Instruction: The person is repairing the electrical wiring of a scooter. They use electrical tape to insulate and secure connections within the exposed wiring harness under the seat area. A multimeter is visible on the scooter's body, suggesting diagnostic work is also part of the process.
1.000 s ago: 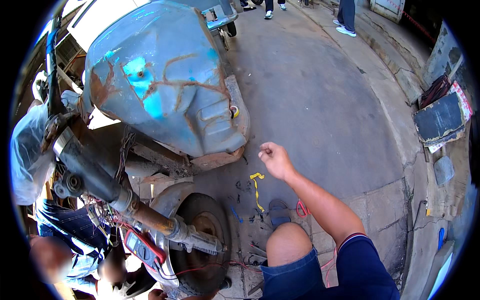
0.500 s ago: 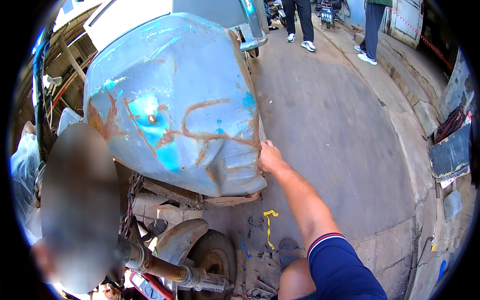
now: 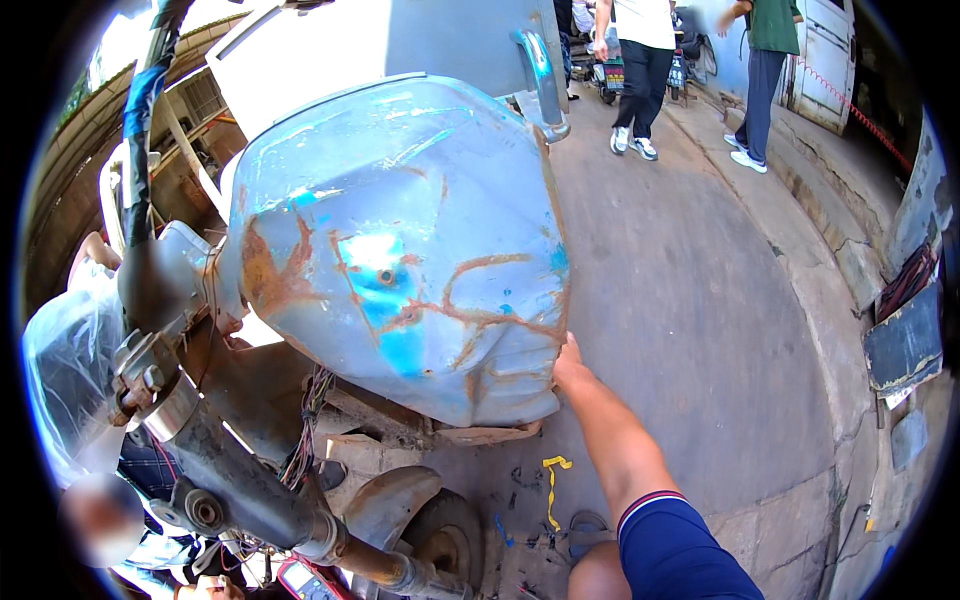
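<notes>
Bare right hand (image 3: 568,366): at the four o'clock edge of a dented, rust-streaked, blue-grey metal panel (image 3: 430,230)
Grip: partly hidden; wide or narrow, cannot tell
Panel: ten o'clock from hand
Thin yellow strip (image 3: 551,492): ground (image 3: 690,350), panel's five o'clock

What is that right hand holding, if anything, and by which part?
It cannot be told: the right hand is at the edge of the metal panel, its grip hidden.

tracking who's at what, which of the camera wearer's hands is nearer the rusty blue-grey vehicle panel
Right. The right hand is at the lower right edge of the rusty blue-grey vehicle panel, partly hidden by it; the left hand cannot be made out in view.
</notes>
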A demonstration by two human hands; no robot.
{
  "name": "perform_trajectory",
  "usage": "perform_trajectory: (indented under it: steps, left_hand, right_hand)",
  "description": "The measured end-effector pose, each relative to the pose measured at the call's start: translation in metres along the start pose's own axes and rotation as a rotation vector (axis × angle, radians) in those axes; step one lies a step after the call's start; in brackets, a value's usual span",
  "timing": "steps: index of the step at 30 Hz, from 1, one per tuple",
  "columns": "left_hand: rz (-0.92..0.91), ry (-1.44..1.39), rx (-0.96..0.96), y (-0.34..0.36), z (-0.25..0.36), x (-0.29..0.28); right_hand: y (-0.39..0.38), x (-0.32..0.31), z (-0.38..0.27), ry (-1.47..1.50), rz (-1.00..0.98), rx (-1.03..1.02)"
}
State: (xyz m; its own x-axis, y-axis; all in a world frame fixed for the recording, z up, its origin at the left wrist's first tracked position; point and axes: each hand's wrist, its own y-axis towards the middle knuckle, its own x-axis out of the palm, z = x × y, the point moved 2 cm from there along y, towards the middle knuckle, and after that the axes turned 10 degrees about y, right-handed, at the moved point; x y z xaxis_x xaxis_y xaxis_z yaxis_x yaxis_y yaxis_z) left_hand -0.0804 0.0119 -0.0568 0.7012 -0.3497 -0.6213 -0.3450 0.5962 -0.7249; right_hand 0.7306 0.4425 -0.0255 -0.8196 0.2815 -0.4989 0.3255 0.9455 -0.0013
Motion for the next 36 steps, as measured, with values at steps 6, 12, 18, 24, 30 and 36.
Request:
perform_trajectory:
  steps: [6, 12, 18, 24, 30, 36]
  left_hand:
    - [-0.037, 0.044, 0.116, -0.002, 0.011, -0.007]
    - [-0.015, -0.275, 0.237, -0.008, 0.004, 0.014]
    - [0.51, -0.085, 0.517, -0.1, 0.044, 0.013]
    - [0.159, -0.564, 0.957, -0.281, 0.169, 0.064]
    - [-0.251, -0.946, 1.414, -0.39, 0.2, 0.083]
    - [0.177, -0.887, 1.483, -0.406, 0.155, 0.081]
  right_hand:
    - [-0.022, -0.035, 0.034, 0.063, 0.382, -0.23]
    - [-0.161, -0.098, 0.022, 0.443, 0.351, -0.13]
    - [-0.354, -0.108, -0.126, 0.492, 0.012, -0.622]
    - [-0.481, -0.083, -0.244, 0.257, -0.113, -1.182]
    - [-0.568, -0.039, -0.308, 0.17, -0.335, -1.39]
    - [-0.614, -0.027, -0.335, 0.226, -0.464, -1.369]
